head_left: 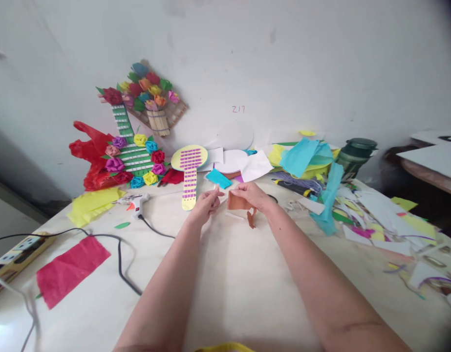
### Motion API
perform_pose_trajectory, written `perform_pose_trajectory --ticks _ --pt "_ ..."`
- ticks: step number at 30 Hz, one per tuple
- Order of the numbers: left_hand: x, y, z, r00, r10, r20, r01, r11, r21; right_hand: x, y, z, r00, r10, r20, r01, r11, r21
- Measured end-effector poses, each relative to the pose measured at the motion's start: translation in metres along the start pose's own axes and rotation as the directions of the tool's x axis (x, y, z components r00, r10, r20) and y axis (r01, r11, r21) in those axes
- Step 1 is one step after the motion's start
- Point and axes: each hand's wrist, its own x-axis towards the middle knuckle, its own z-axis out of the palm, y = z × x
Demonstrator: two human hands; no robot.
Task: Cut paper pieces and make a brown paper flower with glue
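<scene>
My right hand (251, 194) pinches a piece of orange-brown crepe paper (238, 201) over the middle of the table. A torn scrap of the same colour (251, 218) dangles at its lower right. Just left of the paper, my left hand (208, 203) is closed with its fingers curled; what it holds, if anything, is too small to make out. Under the paper's lower edge shows a thin white strip (235, 215). Beyond my hands lies a folded blue paper piece (218, 179), and to the left a yellow guitar-shaped cutout (189, 166) with purple strips.
A glue gun (139, 205) with a black cord lies left, near red crepe paper (74, 270) and a power strip (22, 250). A flower-decorated green guitar shape (135, 159) leans on the wall. At right are a utility knife (291, 187), paper scraps (379, 215) and a green flask (355, 159).
</scene>
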Motion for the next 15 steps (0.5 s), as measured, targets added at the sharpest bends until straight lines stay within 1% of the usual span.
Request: perform_pose_trajectory --ticks 2,4,6,8,11,12,13,15 --pt "-0.001 0.002 0.004 0.998 0.002 0.065 -0.005 0.999 0.045 0.0 -0.003 0.003 1.0 0.003 0.028 -0.003 1.0 0.011" --pt "-0.002 0.003 0.007 0.99 -0.003 0.142 -0.012 0.994 0.107 -0.001 -0.005 0.005 0.998 0.006 0.058 -0.01 0.998 0.056" --pt "-0.003 0.005 0.005 0.985 -0.002 0.174 -0.025 0.988 0.149 -0.002 -0.006 0.005 0.996 0.012 0.083 -0.02 0.994 0.105" --pt "-0.003 0.007 0.0 0.991 0.016 0.132 -0.035 0.99 0.138 -0.004 -0.006 0.001 0.991 0.036 0.128 -0.051 0.992 0.114" --pt "-0.004 0.01 -0.014 0.999 0.033 0.025 -0.034 0.997 0.064 -0.006 -0.004 -0.009 0.964 0.123 0.236 -0.145 0.987 0.076" --pt "-0.004 0.011 -0.018 0.999 0.035 -0.015 -0.034 0.999 0.039 -0.006 -0.004 -0.012 0.956 0.147 0.254 -0.17 0.983 0.074" --pt "-0.004 0.012 -0.022 0.998 0.033 -0.051 -0.032 0.999 0.01 -0.007 -0.005 -0.015 0.953 0.163 0.254 -0.188 0.979 0.075" --pt "-0.003 0.012 -0.028 0.994 0.028 -0.108 -0.032 0.999 -0.037 -0.008 -0.006 -0.021 0.959 0.188 0.213 -0.209 0.975 0.079"
